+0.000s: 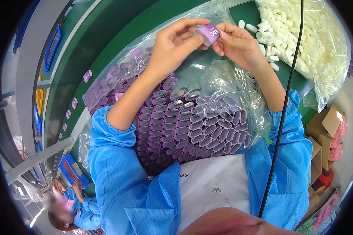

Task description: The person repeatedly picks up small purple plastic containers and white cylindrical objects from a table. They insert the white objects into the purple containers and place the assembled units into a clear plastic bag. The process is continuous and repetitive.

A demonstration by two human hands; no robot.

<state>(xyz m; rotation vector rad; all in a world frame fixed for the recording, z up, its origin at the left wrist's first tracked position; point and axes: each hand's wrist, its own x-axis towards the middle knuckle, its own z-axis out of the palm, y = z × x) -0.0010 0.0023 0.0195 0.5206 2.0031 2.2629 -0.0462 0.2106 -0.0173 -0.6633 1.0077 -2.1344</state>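
Note:
Near the top middle, a short purple oval tube (pixel 210 34) with white print is held up between both hands. My left hand (pixel 172 45) grips its open left end, thumb below and fingers behind. The fingers and thumb of my right hand (pixel 239 45) pinch its right end; whether they also hold a small part there is hidden. Below my hands, many like purple oval tubes (pixel 166 131) stand packed together with their open ends up, partly under a clear plastic bag (pixel 223 80). White oval pieces (pixel 272 51) lie beside my right hand.
A large clear bag (pixel 325 58) of white pieces lies at the upper right. Several purple tubes (pixel 87 75) sit spaced along the green belt at left. A black cable (pixel 280 129) hangs across the right side. Cardboard boxes (pixel 319 137) stand at right; a co-worker (pixel 82 207) sits lower left.

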